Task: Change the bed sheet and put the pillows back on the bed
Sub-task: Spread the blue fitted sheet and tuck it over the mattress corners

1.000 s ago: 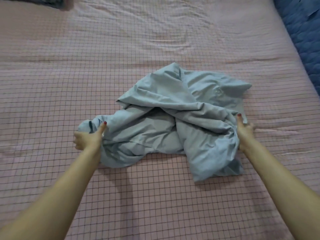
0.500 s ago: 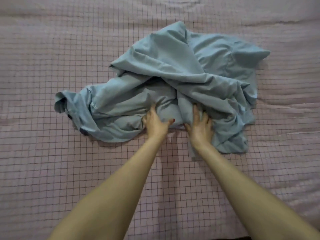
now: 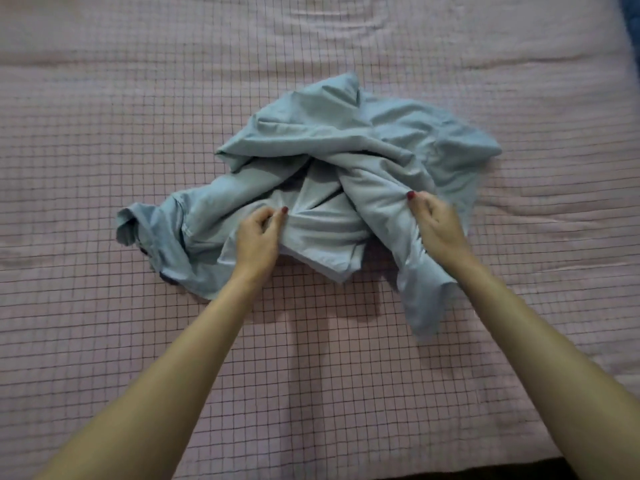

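Note:
A crumpled light blue sheet (image 3: 346, 157) lies bunched in the middle of the bed (image 3: 138, 98), which has a pink cover with a dark grid pattern. My left hand (image 3: 258, 237) grips a fold at the near middle of the bundle, its fingers curled into the cloth. My right hand (image 3: 438, 226) pinches a fold on the right side, and a flap of sheet hangs down below it toward me. No pillows are in view.
The pink grid cover spreads wide around the bundle on all sides. A strip of dark blue fabric (image 3: 632, 26) shows at the top right corner. The near edge of the bed (image 3: 346, 471) runs along the bottom of the frame.
Both hands went from the outer edges of the bundle to its near middle, then spread apart again. Now each holds a fold, and the right side of the sheet is pulled toward me.

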